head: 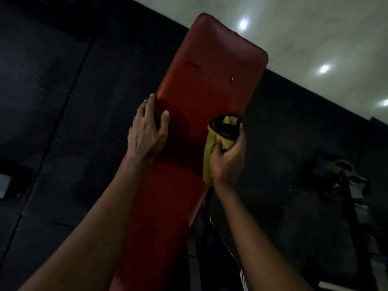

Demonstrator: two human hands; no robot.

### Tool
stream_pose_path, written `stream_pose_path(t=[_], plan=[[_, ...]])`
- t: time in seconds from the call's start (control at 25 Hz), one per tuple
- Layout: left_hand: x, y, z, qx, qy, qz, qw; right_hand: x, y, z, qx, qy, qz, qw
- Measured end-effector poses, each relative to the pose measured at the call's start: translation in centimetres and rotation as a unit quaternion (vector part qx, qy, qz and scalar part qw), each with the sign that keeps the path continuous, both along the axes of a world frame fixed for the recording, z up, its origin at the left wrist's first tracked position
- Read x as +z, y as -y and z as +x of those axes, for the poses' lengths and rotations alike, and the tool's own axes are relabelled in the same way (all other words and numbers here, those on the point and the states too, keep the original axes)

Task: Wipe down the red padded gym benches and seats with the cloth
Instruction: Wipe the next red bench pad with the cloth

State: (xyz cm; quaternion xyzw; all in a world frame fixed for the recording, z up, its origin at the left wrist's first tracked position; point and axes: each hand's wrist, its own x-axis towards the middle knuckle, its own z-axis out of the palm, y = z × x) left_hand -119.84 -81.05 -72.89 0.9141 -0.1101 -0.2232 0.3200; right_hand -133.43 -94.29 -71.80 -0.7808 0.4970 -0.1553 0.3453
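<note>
A long red padded bench runs from the bottom centre up to the top centre of the view. My left hand lies flat on its left edge, fingers spread and straight. My right hand is at the bench's right edge and grips a yellow cloth together with a dark round-rimmed object that the cloth is tucked into. The cloth hangs down past my wrist. A small wet glint shows on the pad above my hands.
Dark rubber floor mats lie to the left of the bench. Pale glossy floor with light reflections is at the upper right. Dark metal equipment and straps sit at the right, and a frame part shows under the bench.
</note>
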Motion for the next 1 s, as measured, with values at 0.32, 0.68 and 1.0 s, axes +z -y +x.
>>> stream_pose_path(t=[0.32, 0.68, 1.0], plan=[[0.1, 1.7, 0.2, 0.007, 0.043, 0.099, 0.994, 0.7, 3.9, 2.8, 0.095, -0.055, -0.003, 0.994], [-0.6, 1.5, -1.9, 0.027, 0.09, 0.155, 0.983, 0.2, 9.1, 7.2, 0.217, -0.105, -0.084, 0.967], [-1.0, 1.7, -1.9, 0.04, 0.107, 0.153, 0.982, 0.9, 13.2, 11.2, 0.237, -0.111, -0.086, 0.961]])
